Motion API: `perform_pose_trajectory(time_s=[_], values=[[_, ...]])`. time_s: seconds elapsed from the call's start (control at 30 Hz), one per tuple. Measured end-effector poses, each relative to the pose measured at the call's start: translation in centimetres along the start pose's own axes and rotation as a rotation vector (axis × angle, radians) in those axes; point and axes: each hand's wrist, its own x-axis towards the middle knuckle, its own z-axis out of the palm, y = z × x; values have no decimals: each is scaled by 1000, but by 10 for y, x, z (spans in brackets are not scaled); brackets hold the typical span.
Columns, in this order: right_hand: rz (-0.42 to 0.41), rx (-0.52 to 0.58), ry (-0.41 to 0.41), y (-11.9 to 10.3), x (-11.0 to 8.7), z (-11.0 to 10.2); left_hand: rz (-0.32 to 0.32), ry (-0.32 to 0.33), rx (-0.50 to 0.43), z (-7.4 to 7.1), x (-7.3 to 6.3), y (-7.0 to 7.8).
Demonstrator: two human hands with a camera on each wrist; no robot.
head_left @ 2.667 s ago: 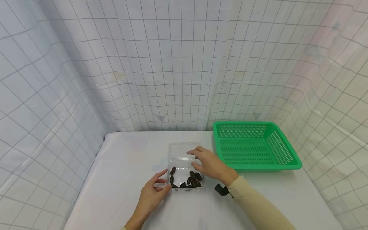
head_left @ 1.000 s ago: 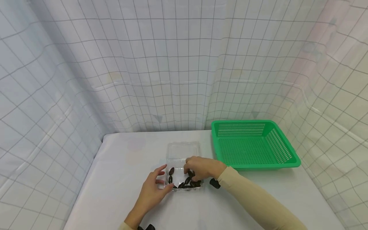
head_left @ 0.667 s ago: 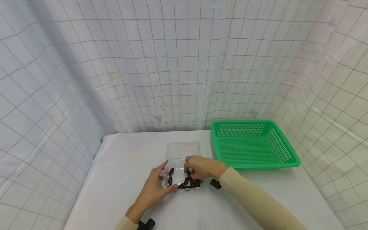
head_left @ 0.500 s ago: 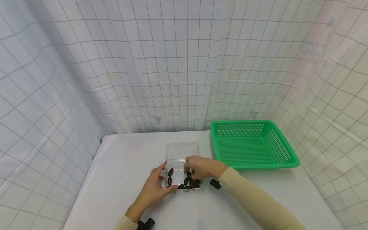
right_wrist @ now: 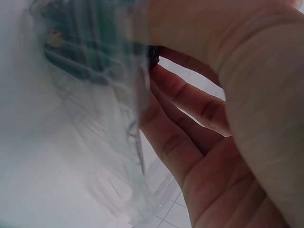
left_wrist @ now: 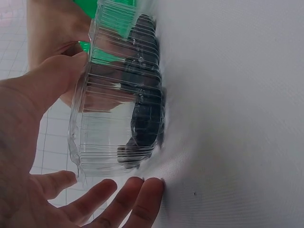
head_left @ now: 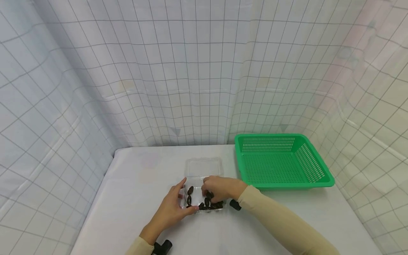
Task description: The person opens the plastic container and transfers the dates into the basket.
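A clear plastic clamshell box (head_left: 196, 182) sits on the table with its lid (head_left: 204, 166) folded back. Inside are several dark brown, oval, date-like pieces (head_left: 190, 190), mostly along the front and right. My left hand (head_left: 169, 212) spans the box's front left corner, its thumb on the front rim and its fingers spread along the left side. My right hand (head_left: 223, 187) reaches in from the right, fingers bent down. Its thumb and fingers pinch a dark oval piece (head_left: 209, 194). A small dark bit of it (right_wrist: 153, 56) shows between the fingers in the right wrist view.
A green slotted plastic basket (head_left: 271, 170) stands at the back right, just beyond my right forearm. White grid-patterned cloth (head_left: 197, 88) hangs behind and on both sides of the white table (head_left: 140, 177).
My right hand has come down from over the box into it, its fingers closing at the dark pieces. My left hand has shifted, bringing its thumb further along the front rim.
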Motion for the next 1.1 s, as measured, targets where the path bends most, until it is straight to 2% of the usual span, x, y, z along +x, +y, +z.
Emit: perform_pose_trajectory(time_s=[0.2,0.37,0.57,0.87,0.97,1.1], values=[[23,23,-3,-1,-2,-1,1,-10,5,0,1,0],[25,115,37,0,-12,-6,1,-17,2,-2,2,3],[-17,185,132,6,-27,-15,2,-16,7,-2,2,4],[-90,138,311,24,-50,-33,-3,-3,8,2,1,1],[-77,146,351,31,-60,-40,-1,-3,10,2,1,1],[-16,173,390,41,-74,-48,0,-3,8,1,1,2]])
